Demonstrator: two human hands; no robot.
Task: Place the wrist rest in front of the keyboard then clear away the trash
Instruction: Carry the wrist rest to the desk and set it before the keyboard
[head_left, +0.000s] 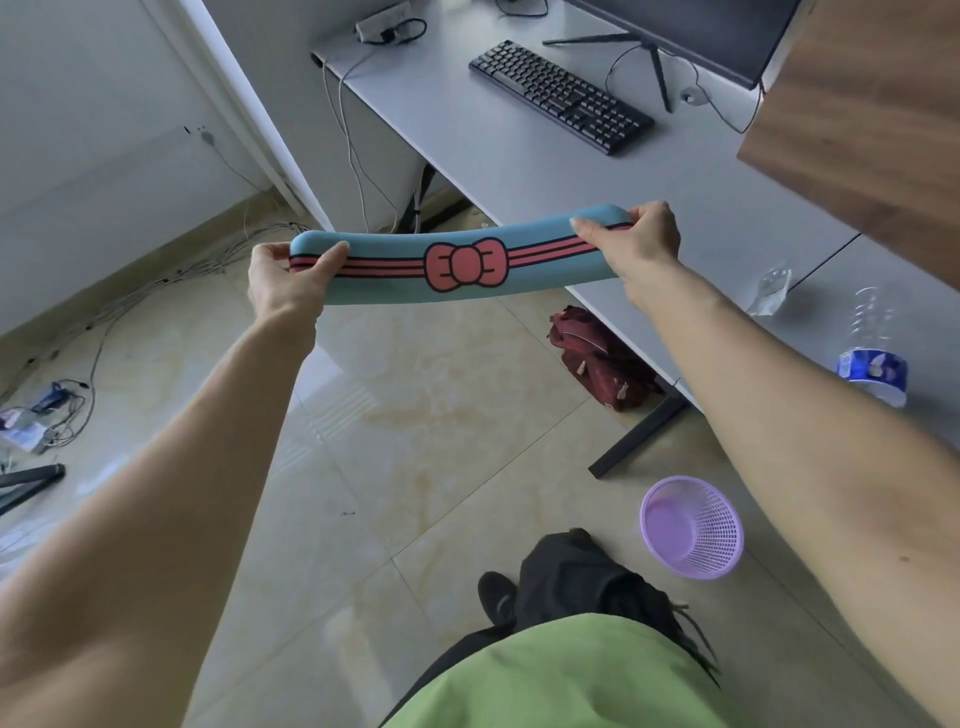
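Both bare forearms reach forward from the person's green top (561, 675), spread wide, palms turned inward. Left hand (288, 283) grasps the left end of the wrist rest (457, 260), thumb laid across its top face, fingers wrapped behind. Right hand (636, 244) grasps the right end the same way, thumb on top, fingers curled around the far edge. The 2 hands carry it level, in the air.

Wrist rest: long, rounded ends, light blue, with pink stripes edged in black along its length and 1 pink bow at the middle. It bows slightly upward between the hands. It hangs over the tiled floor, its right end at the near edge of the desk (519, 156), well short of the keyboard (561, 96).

Below the desk's near edge: lilac mesh basket (693, 530) on the floor, dark red bag (597, 353) under the desk. On the desk, right of the wrist rest: clear plastic bottle (872, 348) with blue label, crumpled clear wrapper (771, 291) beside it. Farther back on the desk: black keyboard, then the monitor (691, 31) on its stand.
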